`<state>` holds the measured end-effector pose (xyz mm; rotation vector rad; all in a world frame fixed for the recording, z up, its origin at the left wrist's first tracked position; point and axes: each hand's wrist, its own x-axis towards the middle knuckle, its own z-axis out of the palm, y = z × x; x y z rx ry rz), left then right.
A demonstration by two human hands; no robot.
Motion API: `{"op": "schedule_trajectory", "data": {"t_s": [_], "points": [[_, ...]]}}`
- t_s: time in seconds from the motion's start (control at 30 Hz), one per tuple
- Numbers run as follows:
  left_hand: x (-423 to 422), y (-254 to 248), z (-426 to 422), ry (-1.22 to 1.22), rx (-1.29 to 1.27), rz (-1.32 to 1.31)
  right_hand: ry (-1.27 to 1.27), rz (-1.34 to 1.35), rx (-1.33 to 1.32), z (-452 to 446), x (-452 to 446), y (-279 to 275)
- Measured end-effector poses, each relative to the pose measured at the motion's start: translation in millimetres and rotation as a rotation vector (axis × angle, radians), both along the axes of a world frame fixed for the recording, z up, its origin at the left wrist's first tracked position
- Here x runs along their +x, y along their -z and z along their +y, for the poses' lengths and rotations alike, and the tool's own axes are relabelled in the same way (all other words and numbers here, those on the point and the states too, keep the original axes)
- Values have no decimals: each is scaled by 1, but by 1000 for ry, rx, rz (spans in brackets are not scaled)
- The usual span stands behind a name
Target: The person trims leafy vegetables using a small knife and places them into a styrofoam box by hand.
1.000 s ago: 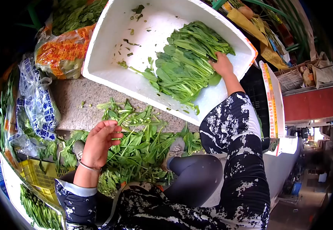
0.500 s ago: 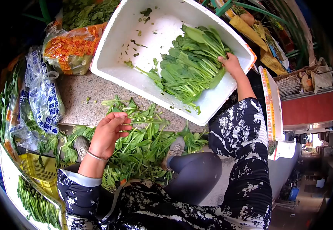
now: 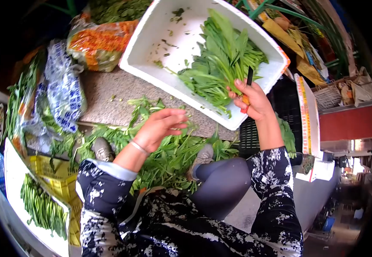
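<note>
My right hand (image 3: 254,102) is closed at the near right side of a white foam box (image 3: 128,60). It grips a small knife (image 3: 249,76) with a dark blade pointing up and an orange-red handle. Stems of leafy greens (image 3: 222,47) also run into its fingers, their leaves fanning toward the far side of the box. More greens lie beneath them inside. My left hand (image 3: 158,127), wearing a bracelet, hovers open with fingers stretched to the right. Below it a heap of loose greens (image 3: 169,160) covers the ground between my shoes; I see nothing held in this hand.
Bagged vegetables (image 3: 104,47) and a blue-printed plastic bag (image 3: 66,90) stand on the left. A yellow crate (image 3: 51,167) and a white box of bundled green stalks (image 3: 40,205) sit lower left. At right are a black crate (image 3: 252,135) and an upright foam panel (image 3: 308,115).
My right hand has drawn back toward me, pulling some greens up, and the knife now shows in it. My left hand has moved right and its fingers have straightened. The view has shifted slightly.
</note>
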<state>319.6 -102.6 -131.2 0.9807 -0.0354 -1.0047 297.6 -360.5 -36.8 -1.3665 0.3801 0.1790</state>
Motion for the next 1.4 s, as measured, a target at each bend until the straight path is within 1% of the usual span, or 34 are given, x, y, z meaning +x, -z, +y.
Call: {"op": "schedule_trajectory", "data": {"t_s": [0.07,0.1,0.13,0.2,0.23,0.27,0.33,0.37,0.4,0.43,0.47,0.5,0.53,0.57,0.6,0.63,0.67,0.7,0.77,0.8,0.87,0.9,1.0,1.07,1.1,1.2,1.23,1.27,1.33,1.37,1.4], "points": [[-6,-6,-5,-5,-102,-51,-87,-3,32,36,-8,10],[-9,-5,-7,-62,-200,-54,-124,20,104,53,-12,15],[-11,-4,-7,-119,-300,-62,-139,56,120,68,-16,19],[-6,-7,-4,-110,-510,-170,-211,102,173,87,-20,34],[-7,-3,-3,-216,-473,-159,-225,109,191,97,-21,38],[-4,3,3,-226,-459,-154,-216,105,211,108,-24,41],[1,-6,12,-110,-410,-80,-209,106,229,123,-27,46],[-2,-9,10,-209,-351,-96,-206,115,254,128,-29,50],[-3,-9,12,-214,-348,-92,-202,123,279,132,-31,53],[-2,-8,14,-219,-282,-127,-194,104,226,135,-31,56],[0,-8,16,-222,-215,-163,-199,106,230,136,-31,56],[1,-13,19,-238,-159,-162,-221,113,154,136,-30,54],[2,-10,19,-239,-156,-161,-242,118,79,136,-29,52],[4,-6,19,-337,-243,-165,-246,130,10,131,-27,49],[6,-4,19,-434,-329,-168,-246,132,15,130,-25,51],[9,-1,23,-416,-348,-135,-128,-10,-107,129,-23,56],[10,2,24,-444,-365,-156,-7,-148,-230,129,-22,59],[9,1,25,-447,-358,-137,-4,-141,-226,128,-21,62],[9,0,27,-445,-351,-117,-113,-231,-271,126,-20,65],[9,1,28,-441,-340,-121,-106,-229,-271,128,-21,67],[8,2,27,-431,-328,-123,-125,-322,-459,134,-23,74],[7,2,27,-430,-321,-137,-128,-315,-513,136,-25,72],[5,3,28,-420,-327,-142,-116,-266,-472,138,-24,71],[4,2,30,-397,-312,-196,-96,-244,-448,139,-25,71],[1,-1,30,-406,-320,-168,-73,-223,-427,139,-24,70],[1,-3,33,-390,-269,-179,-33,-284,-397,139,-25,78],[-3,-9,28,-492,-295,-115,10,-334,-266,141,-25,77],[-2,-7,29,-494,-294,-116,8,-335,-265,140,-25,77],[2,-3,32,-560,-243,-30,177,-380,-333,133,-23,78],[3,-1,34,-565,-218,-32,196,-377,-499,125,-21,84],[3,0,36,-575,-217,-35,159,-314,-711,124,-22,78]]}}
